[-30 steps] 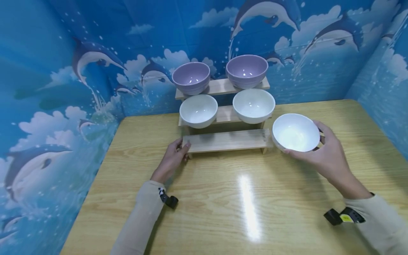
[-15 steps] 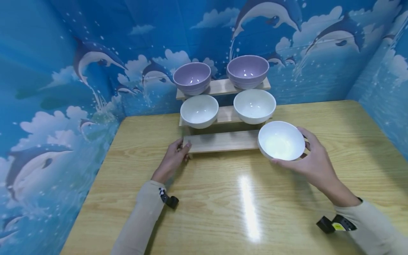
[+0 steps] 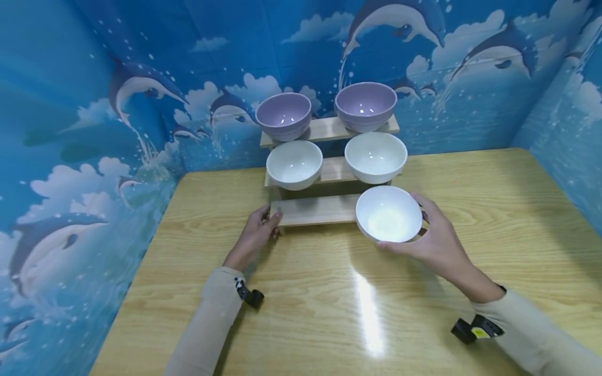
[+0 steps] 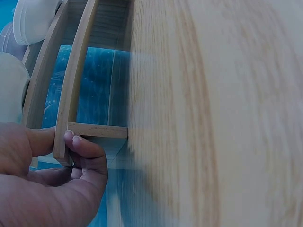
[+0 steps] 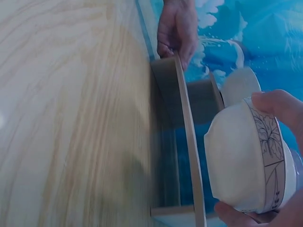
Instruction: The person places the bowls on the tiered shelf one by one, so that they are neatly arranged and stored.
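Observation:
A white bowl (image 3: pixel 388 214) with a dark leaf pattern on its outside, seen in the right wrist view, is held by my right hand (image 3: pixel 435 240), thumb and fingers around its rim and side. It hangs over the right end of the bottom shelf; in the right wrist view a gap shows between bowl and board. My left hand (image 3: pixel 256 235) grips the left end of that bottom board (image 3: pixel 315 210) of the wooden three-step rack, thumb on top. The left wrist view shows the fingers (image 4: pixel 87 149) curled under the board's end.
Two white bowls (image 3: pixel 294 165) (image 3: pixel 375 157) stand on the middle shelf. On the top shelf are two purple bowls (image 3: pixel 284 116) (image 3: pixel 366 106). The rack stands on a wood-grain table (image 3: pixel 305 303), before a blue dolphin-print backdrop (image 3: pixel 235 52).
My right hand has carried the white bowl leftward and slightly nearer, from beside the rack to over the bottom shelf's right end. My left hand stays on the board.

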`<action>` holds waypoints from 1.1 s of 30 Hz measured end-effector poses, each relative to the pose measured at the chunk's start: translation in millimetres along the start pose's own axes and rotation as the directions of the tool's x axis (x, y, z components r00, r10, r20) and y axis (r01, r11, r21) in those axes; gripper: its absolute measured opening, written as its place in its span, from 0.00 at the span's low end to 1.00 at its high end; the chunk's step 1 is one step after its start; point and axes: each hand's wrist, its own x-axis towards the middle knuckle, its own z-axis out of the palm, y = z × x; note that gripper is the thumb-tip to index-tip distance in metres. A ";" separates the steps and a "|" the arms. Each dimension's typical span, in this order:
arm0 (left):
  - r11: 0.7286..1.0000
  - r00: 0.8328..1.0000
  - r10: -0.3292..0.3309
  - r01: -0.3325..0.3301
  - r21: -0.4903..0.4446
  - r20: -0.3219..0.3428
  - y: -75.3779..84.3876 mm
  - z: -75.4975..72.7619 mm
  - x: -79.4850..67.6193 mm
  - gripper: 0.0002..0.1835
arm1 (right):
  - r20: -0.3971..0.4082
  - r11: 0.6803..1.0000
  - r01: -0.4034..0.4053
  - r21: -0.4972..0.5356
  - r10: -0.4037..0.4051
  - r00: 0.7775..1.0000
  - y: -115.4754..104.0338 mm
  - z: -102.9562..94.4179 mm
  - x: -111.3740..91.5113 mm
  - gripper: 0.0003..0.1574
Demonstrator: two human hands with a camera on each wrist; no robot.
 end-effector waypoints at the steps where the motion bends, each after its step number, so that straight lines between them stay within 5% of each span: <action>1: 1.000 1.000 -0.001 0.001 0.000 0.000 0.1 0.0 0.1 0.37 | 0.005 1.000 0.007 0.000 -0.007 1.000 -0.8 3.2 0.7 0.73; 15: 0.999 0.999 -0.036 0.036 -0.004 0.001 1.2 -0.4 1.5 0.35 | 0.039 0.988 0.147 0.057 -0.149 0.988 -9.5 42.2 16.1 0.70; 33: 1.000 1.000 -0.018 0.018 0.002 -0.017 -2.1 0.9 3.3 0.32 | 0.051 0.993 0.112 0.029 -0.113 0.992 -17.8 68.8 24.0 0.77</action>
